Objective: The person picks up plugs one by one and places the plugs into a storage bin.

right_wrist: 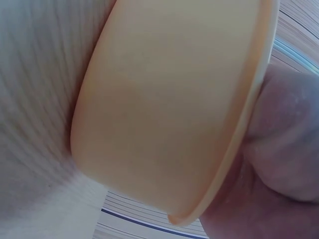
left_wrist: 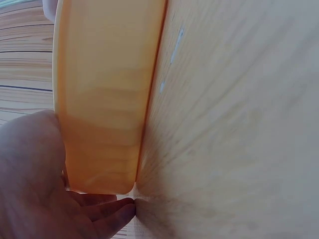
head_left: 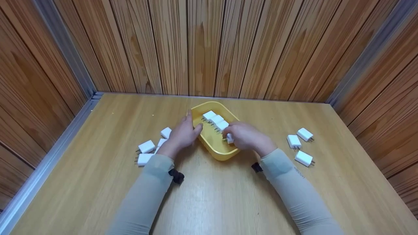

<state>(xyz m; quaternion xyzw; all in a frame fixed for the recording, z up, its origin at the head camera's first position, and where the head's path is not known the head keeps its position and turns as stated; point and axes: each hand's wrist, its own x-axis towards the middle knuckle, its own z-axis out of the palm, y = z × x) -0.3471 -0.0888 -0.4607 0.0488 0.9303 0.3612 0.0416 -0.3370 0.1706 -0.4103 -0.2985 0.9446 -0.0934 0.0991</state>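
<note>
The right hand (head_left: pixel 246 135) reaches over the near right rim of the tray (head_left: pixel 212 138), its fingers curled, thumb and fingertips pinching a plug (head_left: pixel 230 139) inside. The hand covers much of that plug; a white face and the prongs show beside and below the fingertips, and whether it touches the tray's floor cannot be told. Just beyond the fingertips, three more plugs lie in a slanting row (head_left: pixel 216 119) along the tray's right side, prongs toward the left.

The left hand (head_left: pixel 183 133) holds the tray's left wall, thumb over the rim and fingers along the outside. The left wrist view shows some fingertips past the tray's end, near the table (head_left: pixel 209 202); the others are hidden. In the right wrist view the tray's wall blocks its contents, and the hand is cut off at the edge.

The left wrist partly covers a left group (head_left: pixel 146 146) of plugs, so its count is unclear. Three plugs form a right group (head_left: pixel 294 141).
</note>
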